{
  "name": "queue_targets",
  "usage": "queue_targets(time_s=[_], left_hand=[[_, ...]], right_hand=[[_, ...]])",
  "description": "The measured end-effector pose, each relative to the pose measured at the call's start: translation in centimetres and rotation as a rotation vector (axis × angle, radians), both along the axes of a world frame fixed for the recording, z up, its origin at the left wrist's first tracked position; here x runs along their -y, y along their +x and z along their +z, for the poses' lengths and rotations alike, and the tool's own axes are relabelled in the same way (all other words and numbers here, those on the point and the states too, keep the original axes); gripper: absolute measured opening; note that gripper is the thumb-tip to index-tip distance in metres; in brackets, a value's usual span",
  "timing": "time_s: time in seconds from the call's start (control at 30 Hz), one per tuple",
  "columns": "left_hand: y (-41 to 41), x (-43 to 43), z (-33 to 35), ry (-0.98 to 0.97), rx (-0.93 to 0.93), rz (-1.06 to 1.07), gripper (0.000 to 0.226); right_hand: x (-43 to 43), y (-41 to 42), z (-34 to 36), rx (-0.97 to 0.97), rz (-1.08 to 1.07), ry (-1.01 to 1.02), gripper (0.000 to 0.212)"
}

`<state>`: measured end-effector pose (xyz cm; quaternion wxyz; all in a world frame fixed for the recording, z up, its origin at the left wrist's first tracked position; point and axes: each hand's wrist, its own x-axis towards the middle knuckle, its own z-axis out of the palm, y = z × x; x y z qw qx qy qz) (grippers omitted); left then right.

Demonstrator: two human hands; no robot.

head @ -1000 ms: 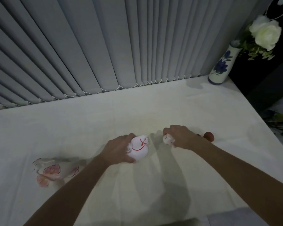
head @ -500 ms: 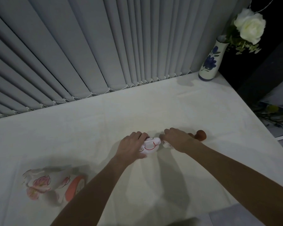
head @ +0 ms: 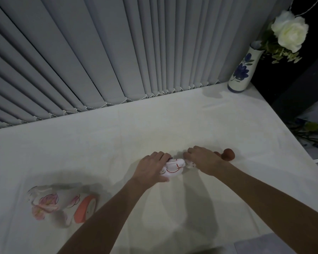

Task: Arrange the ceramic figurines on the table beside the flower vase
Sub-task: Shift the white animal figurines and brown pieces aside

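My left hand (head: 151,166) grips a white ceramic figurine with red lines (head: 173,166) that rests on the white table (head: 99,147). Right beside it, my right hand (head: 202,159) closes over a smaller white figurine (head: 190,165), mostly hidden under the fingers. A small brown figurine (head: 228,154) stands just behind my right wrist. A large white figurine with pink flowers and an orange base (head: 62,204) lies on its side at the near left. The flower vase (head: 241,70), white with blue flowers and a white rose (head: 288,31), stands at the far right corner.
Grey vertical blinds (head: 117,52) hang along the table's far edge. The table's right edge drops off to a dark area with some greenery (head: 312,129). The near edge of the table runs along the bottom right.
Both hands have slid the two white figurines a little farther away and closer together. The view has shifted so that the large flowered figurine's orange base now shows.
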<state>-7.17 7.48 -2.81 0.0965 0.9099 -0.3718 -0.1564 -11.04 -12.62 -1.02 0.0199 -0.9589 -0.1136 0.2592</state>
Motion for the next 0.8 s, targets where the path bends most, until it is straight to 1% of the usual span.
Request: queue_targets(time_s=[0.2,0.3,0.33,0.4,0.47,0.53,0.57,0.67,0.8], left_hand=[[-0.2,0.1,-0.2,0.041,0.019,0.01,0.065],[-0.3,0.1,-0.2,0.043,0.015,0.021,0.067],[-0.3,0.1,-0.1,0.044,0.007,0.025,0.07],[-0.2,-0.1,0.1,0.025,-0.025,0.038,0.083],[0.0,-0.6,0.6,-0.031,-0.062,0.067,0.1],[0.0,-1.5,1.2,-0.099,-0.073,0.134,0.109],[0.1,-2.2,1.4,-0.135,-0.064,0.182,0.11],[0.2,-5.1,2.1,-0.238,-0.001,0.345,0.103],[0.6,-10.3,3.1,-0.302,0.114,0.597,0.098]], right_hand=[[0.1,0.4,-0.4,-0.036,-0.017,0.017,0.045],[0.2,0.7,0.1,-0.062,-0.044,0.045,0.063],[0.3,0.9,0.5,-0.085,-0.054,0.072,0.072],[0.9,1.5,1.6,-0.145,-0.108,0.175,0.088],[1.3,2.3,3.3,-0.197,-0.193,0.302,0.095],[1.5,3.6,5.1,-0.185,-0.189,0.348,0.095],[1.5,4.5,6.0,-0.172,-0.179,0.368,0.094],[0.2,7.1,8.1,-0.169,-0.199,0.469,0.088],[-4.1,10.4,7.7,-0.157,-0.169,0.537,0.071]])
